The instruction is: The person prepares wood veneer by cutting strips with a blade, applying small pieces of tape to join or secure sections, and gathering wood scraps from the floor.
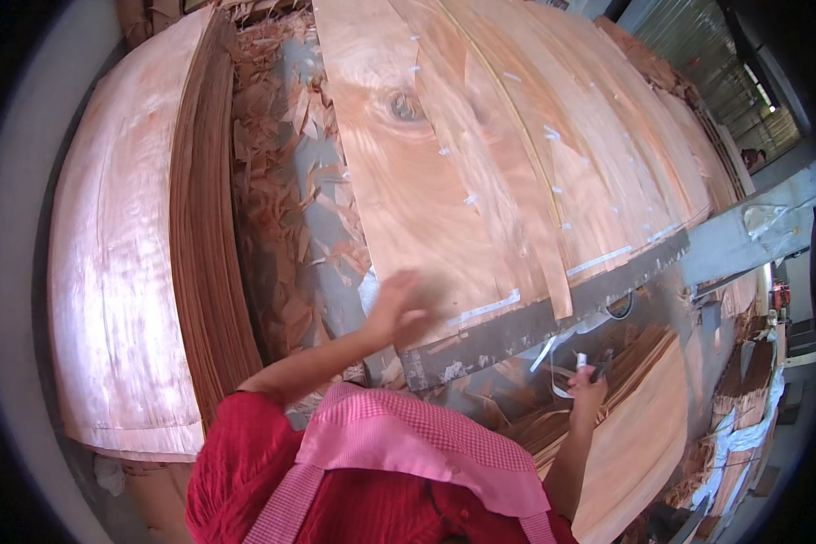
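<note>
A broad pale wood veneer sheet lies before me on a dark-edged table. Small white tape pieces dot its joins, and a longer white tape strip runs along its near edge. My left hand, a little blurred, is over the near left corner of the sheet, fingers apart and holding nothing I can see. Past the table edge, my right hand is closed on a white tape, with a loose loop hanging beside it. A small dark item by its fingers is too unclear to name.
At left stands a tall stack of veneer sheets. Torn veneer scraps litter the gap beside it. A thin yellowish strip runs lengthwise over the sheet. A grey metal beam juts in from the right, above more veneer.
</note>
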Motion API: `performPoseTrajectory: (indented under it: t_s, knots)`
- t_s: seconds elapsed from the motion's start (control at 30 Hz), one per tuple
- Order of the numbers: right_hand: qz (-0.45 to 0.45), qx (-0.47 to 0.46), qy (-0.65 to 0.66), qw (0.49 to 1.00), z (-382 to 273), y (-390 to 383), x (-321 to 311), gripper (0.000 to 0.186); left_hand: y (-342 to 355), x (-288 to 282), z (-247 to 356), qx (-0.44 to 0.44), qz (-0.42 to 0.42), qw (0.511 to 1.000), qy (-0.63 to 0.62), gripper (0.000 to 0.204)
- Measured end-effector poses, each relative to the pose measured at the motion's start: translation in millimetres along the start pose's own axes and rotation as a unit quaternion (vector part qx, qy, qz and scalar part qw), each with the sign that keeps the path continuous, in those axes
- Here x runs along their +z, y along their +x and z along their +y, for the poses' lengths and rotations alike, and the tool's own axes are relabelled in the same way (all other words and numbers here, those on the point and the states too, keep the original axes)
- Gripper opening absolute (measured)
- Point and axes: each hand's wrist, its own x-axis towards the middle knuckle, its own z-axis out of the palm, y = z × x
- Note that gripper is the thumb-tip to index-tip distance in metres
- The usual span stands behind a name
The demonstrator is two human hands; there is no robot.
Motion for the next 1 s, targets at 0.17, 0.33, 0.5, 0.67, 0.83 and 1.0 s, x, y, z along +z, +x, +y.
performPoseTrajectory:
  t_s: [0.17,0.33,0.5,0.67,0.83,1.0]
  knots:
    - [0.222,-0.328,0.021,0.918,-102,-16,41,0.019,-132,-97,-85,-0.205,0.065,0.965,0.149,0.045]
    - [-0.141,-0.180,0.151,0.962,-161,-57,194,0.019,-163,-161,-112,-0.320,0.029,0.944,0.079,0.030]
    - [-0.313,-0.172,-0.093,0.929,-176,-40,333,0.018,-129,-223,-158,-0.265,-0.026,0.953,0.143,0.029]
    - [-0.206,-0.231,-0.511,0.802,-159,16,392,0.024,-100,-286,-292,-0.401,0.121,0.891,-0.177,0.035]
    - [0.001,-0.149,-0.385,0.911,-196,110,398,0.039,-12,-355,-375,-0.327,0.026,0.941,-0.083,0.031]
    - [0.115,-0.175,-0.471,0.857,-172,218,389,0.051,178,-353,-335,-0.129,-0.167,0.977,0.042,0.027]
